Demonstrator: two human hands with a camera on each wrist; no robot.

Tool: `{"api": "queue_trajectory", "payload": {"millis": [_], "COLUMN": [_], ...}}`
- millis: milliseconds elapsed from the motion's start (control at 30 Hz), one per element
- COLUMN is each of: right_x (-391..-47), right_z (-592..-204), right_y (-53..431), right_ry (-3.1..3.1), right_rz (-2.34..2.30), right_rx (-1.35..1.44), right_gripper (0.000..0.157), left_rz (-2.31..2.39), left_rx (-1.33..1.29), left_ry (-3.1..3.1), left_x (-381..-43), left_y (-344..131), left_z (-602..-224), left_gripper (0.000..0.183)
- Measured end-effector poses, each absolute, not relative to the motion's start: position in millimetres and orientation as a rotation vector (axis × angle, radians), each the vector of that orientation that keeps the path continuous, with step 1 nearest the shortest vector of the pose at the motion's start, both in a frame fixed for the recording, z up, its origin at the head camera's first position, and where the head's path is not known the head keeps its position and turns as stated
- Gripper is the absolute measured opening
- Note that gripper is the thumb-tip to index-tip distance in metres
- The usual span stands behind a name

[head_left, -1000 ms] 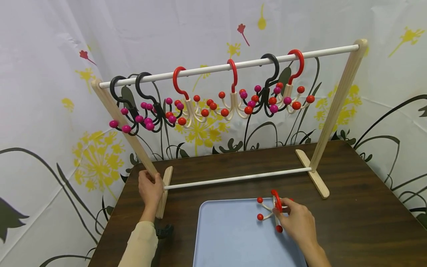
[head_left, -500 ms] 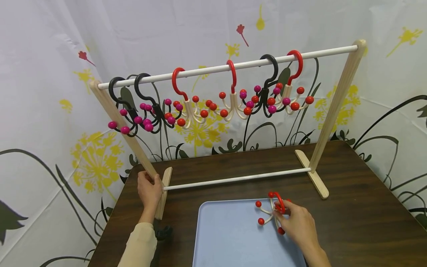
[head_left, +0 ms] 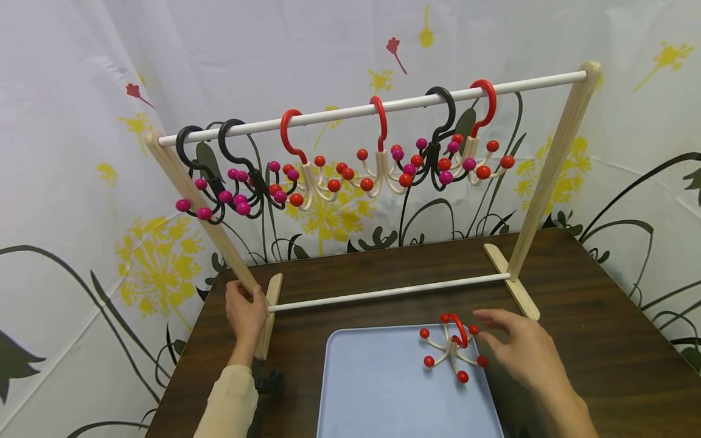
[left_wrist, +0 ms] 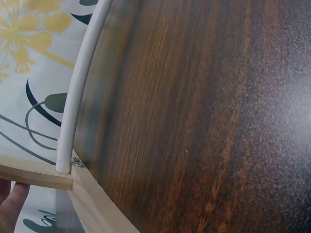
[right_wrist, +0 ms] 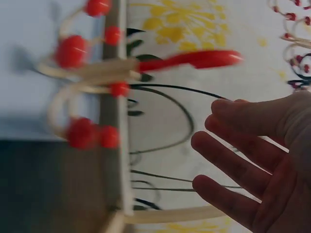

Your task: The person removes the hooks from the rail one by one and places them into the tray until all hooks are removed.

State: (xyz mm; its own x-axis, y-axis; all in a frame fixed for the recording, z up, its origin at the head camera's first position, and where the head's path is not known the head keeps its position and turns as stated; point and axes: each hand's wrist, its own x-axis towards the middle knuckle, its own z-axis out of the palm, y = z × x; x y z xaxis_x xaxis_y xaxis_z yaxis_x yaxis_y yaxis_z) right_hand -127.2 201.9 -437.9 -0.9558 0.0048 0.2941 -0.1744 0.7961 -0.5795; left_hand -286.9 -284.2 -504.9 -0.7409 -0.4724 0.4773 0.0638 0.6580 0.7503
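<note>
A multi-arm hanger (head_left: 453, 351) with a red hook, cream arms and red ball tips stands hook-up on the light blue tray (head_left: 378, 383), at its far right corner. My right hand (head_left: 526, 350) is just right of it, fingers extended, apart from it; in the right wrist view the palm shows bare near the red hook (right_wrist: 189, 60). With my left hand (head_left: 246, 310) I hold the wooden rack's left post (head_left: 232, 255) near its foot, thumb on the near side. The left wrist view shows only a few fingertips (left_wrist: 13, 201) against the post.
Several similar hangers, black-hooked (head_left: 445, 115) and red-hooked (head_left: 381, 125), hang on the rack's white top bar (head_left: 539, 81). A lower white bar (head_left: 389, 294) crosses behind the tray. The rack's right foot (head_left: 512, 281) stands on the dark wooden table (head_left: 613, 365), before a patterned curtain.
My right hand has let go of the red-hooked hanger and moved off to the right. That hanger was lowered slightly onto the tray and stands there now. My left hand has stayed put.
</note>
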Motion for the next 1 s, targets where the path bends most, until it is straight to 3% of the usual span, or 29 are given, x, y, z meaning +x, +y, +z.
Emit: {"api": "queue_trajectory", "payload": {"millis": [300,567,733,1000], "right_x": [-147.8,-198.2,-231.5,-266.7], "right_z": [-341.9,-260.0,-234.3,-221.9], "right_y": [224.5,231.9,231.9,232.2], "right_ry": [-2.269,-2.156,-2.329,-2.530], "right_rz": [0.764,0.789,0.792,0.918], "right_rx": [0.356,0.371,0.356,0.317], "right_gripper": [0.035,0.040,0.051,0.054], "left_rz": [-1.030,-1.035,-1.033,-1.034], "left_rx": [0.341,0.324,0.326,0.335], "left_ry": [-2.213,-2.208,-2.200,-2.208], "left_x": [-284.8,-287.5,-288.2,-288.3], "left_y": [-286.2,-283.9,-283.9,-283.7], "left_z": [-504.9,-505.2,-505.8,-504.7], "left_gripper": [0.029,0.029,0.029,0.029]}}
